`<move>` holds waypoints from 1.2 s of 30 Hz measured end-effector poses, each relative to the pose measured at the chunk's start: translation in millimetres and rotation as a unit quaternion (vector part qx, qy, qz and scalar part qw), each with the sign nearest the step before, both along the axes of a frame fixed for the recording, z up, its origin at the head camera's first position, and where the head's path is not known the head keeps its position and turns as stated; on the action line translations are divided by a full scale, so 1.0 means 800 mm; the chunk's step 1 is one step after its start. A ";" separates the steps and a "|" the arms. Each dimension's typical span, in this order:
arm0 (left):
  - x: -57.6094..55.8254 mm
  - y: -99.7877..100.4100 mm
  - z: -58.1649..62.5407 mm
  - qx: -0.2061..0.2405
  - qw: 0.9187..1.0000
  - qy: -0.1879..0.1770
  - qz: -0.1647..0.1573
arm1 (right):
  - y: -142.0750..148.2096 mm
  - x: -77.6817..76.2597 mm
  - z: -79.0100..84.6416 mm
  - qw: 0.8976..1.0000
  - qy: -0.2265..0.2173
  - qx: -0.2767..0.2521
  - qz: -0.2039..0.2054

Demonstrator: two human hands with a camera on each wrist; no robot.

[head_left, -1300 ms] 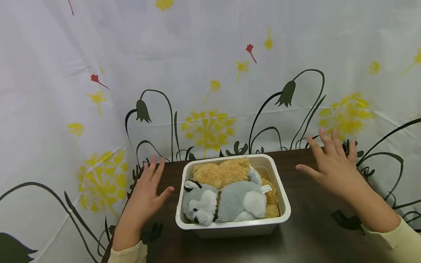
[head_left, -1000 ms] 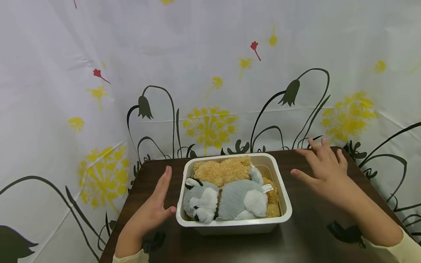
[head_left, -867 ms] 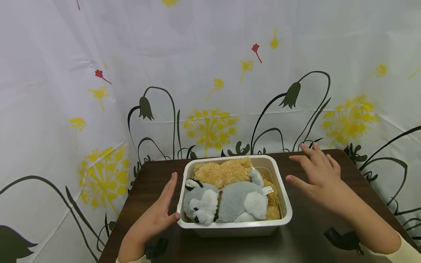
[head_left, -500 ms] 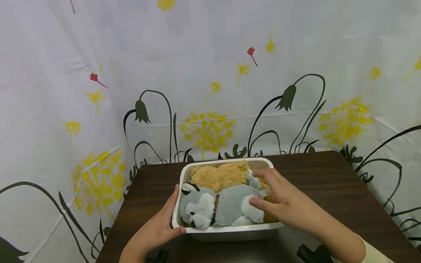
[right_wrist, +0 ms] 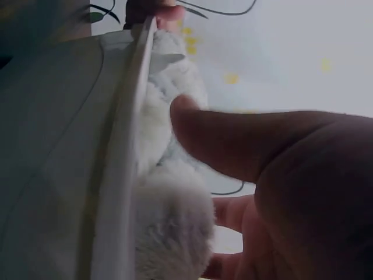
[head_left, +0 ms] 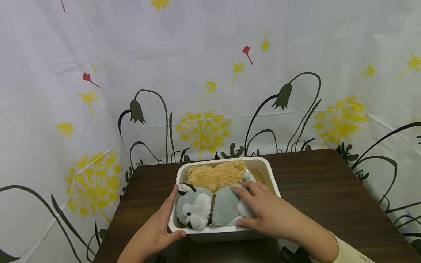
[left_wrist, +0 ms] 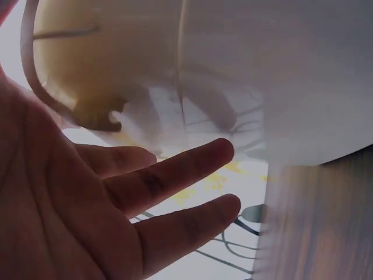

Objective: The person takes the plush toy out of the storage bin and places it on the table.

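A white plastic tub [head_left: 227, 237] holds a grey and white plush husky [head_left: 196, 206] lying on its side, with curly tan plush [head_left: 213, 176] behind and under it. My right hand [head_left: 273, 212] reaches over the tub's right side, fingers spread on the husky's rear half. In the right wrist view the thumb [right_wrist: 227, 137] extends over the husky's pale fur [right_wrist: 175, 227], just beyond the tub's rim [right_wrist: 122, 175]. At the tub's left front corner, my left hand [head_left: 152, 230] touches the rim. Its fingers [left_wrist: 192, 224] stretch straight along the outer wall in the left wrist view.
The tub stands on a dark wood table [head_left: 315, 182], towards its back edge. Behind hangs a white curtain [head_left: 204, 44] printed with yellow, red and dark green flowers. A dark wrist mount [head_left: 292, 254] sits below my right forearm.
Both hands come in from the sides. My left hand moves right to the tub's left corner; my right hand travels left and down onto the husky's rear. The tub shifts slightly left in view.
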State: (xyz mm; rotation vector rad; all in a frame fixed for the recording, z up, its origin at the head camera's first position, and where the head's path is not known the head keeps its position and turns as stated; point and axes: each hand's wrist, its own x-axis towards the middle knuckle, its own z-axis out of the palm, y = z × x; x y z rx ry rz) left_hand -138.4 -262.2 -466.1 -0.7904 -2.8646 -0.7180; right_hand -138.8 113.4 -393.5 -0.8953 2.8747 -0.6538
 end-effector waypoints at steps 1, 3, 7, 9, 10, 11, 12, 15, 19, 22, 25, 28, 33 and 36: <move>0.001 0.001 0.001 -0.002 1.000 0.002 0.001 | -0.002 -0.001 -0.001 1.000 0.012 0.004 0.000; 0.002 0.002 0.000 -0.007 1.000 0.012 0.002 | -0.006 -0.003 -0.003 0.999 0.032 0.011 -0.003; 0.006 0.006 -0.001 -0.016 0.999 0.018 0.022 | -0.009 -0.008 -0.004 0.999 0.051 0.020 0.002; 0.007 0.010 0.000 -0.010 0.999 -0.002 0.035 | -0.008 -0.010 -0.003 0.998 0.053 0.027 0.004; 0.008 0.012 0.001 -0.007 0.999 -0.014 0.040 | -0.007 -0.011 -0.003 0.998 0.053 0.030 0.006; 0.008 0.013 0.002 -0.003 0.998 -0.031 0.047 | -0.005 -0.011 -0.002 0.998 0.052 0.033 0.007; 0.008 0.014 0.004 -0.002 0.997 -0.047 0.054 | -0.004 -0.012 -0.002 0.998 0.052 0.035 0.009; 0.008 0.016 0.009 -0.007 0.994 -0.083 0.068 | -0.002 -0.013 0.000 0.998 0.054 0.032 0.021; 0.007 0.016 0.012 -0.010 0.993 -0.094 0.075 | -0.003 -0.016 0.002 0.997 0.059 0.029 0.044; 0.007 0.017 0.010 0.004 0.994 -0.087 0.072 | -0.004 -0.018 0.003 0.996 0.058 0.040 0.054; 0.009 0.017 0.007 0.011 0.994 -0.079 0.077 | -0.008 -0.021 0.004 0.995 0.058 0.058 0.058; 0.011 0.016 0.005 0.014 0.993 -0.085 0.084 | -0.015 -0.021 0.005 0.994 0.054 0.075 0.063; 0.012 0.016 0.006 0.011 0.990 -0.105 0.093 | -0.021 -0.019 0.005 0.993 0.048 0.082 0.069; 0.011 0.017 0.006 0.012 0.989 -0.110 0.097 | -0.021 -0.019 0.004 0.994 0.055 0.072 0.065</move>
